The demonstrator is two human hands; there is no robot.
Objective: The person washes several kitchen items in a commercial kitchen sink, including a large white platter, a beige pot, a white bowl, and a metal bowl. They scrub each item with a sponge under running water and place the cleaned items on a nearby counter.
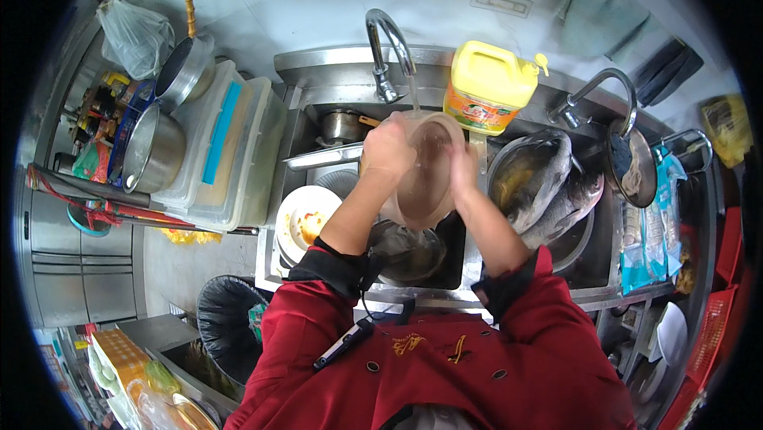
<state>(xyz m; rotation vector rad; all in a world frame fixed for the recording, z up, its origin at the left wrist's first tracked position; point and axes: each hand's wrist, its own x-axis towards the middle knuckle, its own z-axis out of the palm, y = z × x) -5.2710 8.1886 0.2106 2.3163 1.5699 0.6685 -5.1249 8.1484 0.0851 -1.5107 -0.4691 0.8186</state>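
Note:
My left hand (pixel 387 147) grips the near-left side of a beige plastic tub (pixel 430 176), thumb at its rim. On the opposite side my right hand (pixel 464 169) holds the same tub, slightly blurred. The tub is tilted over the left sink basin, its mouth facing up towards me. Water runs from a chrome tap (pixel 392 33) at the tub's far edge. Below it, partly hidden by my forearms, sits a metal bowl (pixel 411 254) with something dark and wet in it. A stack of soiled white plates (pixel 298 209) stands left of my left forearm.
A yellow detergent jug (pixel 492 84) stands behind the tub. Whole fish (pixel 539 185) lie in a metal basin in the right sink, near a second tap (pixel 602 81) with a hanging pan (pixel 644 182). Left are a small pot (pixel 343 126), plastic bins (pixel 250 156) and a lined waste bin (pixel 223 317).

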